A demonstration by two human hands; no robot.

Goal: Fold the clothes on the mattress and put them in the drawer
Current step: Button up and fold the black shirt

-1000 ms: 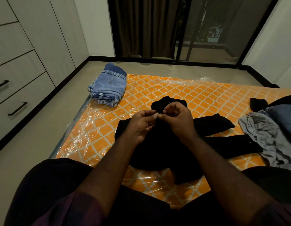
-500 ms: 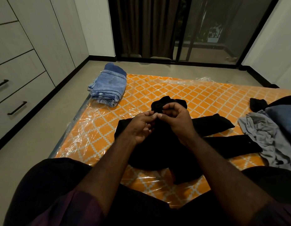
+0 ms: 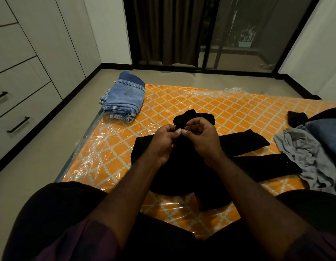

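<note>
Jeans (image 3: 124,98), folded into a stack, lie at the far left corner of the mattress (image 3: 182,98). Off the mattress's left edge, across a strip of floor, stand the drawers (image 3: 22,117), all closed.

At the middle of the mattress lies a black garment (image 3: 238,144), spread loosely, with two long parts running toward the mattress's right side. It is not yet folded. The left hand (image 3: 163,142) is over it with curled fingers, pinching a raised bunch of cloth at the garment's far end. The right hand (image 3: 203,136) meets it fingertip to fingertip and pinches the same bunch. What exactly lies between the fingertips is too dark to tell.

At the right edge of the mattress sits a crumpled grey garment (image 3: 304,153), with blue cloth (image 3: 325,134) and a small dark item (image 3: 297,117) just behind it. None of these is folded.

Assessment: the step in hand is sorting out the black garment before folding it, probably a collar, tag or seam. One item appears finished and at least two remain. No item is in a drawer.

Next move, as judged: release the bunch, lay the garment flat and square on the mattress, then bring the long parts inward before folding. Dark cloth in dim light makes the edges hard to find, so an uneven fold is the likely fault.
</note>
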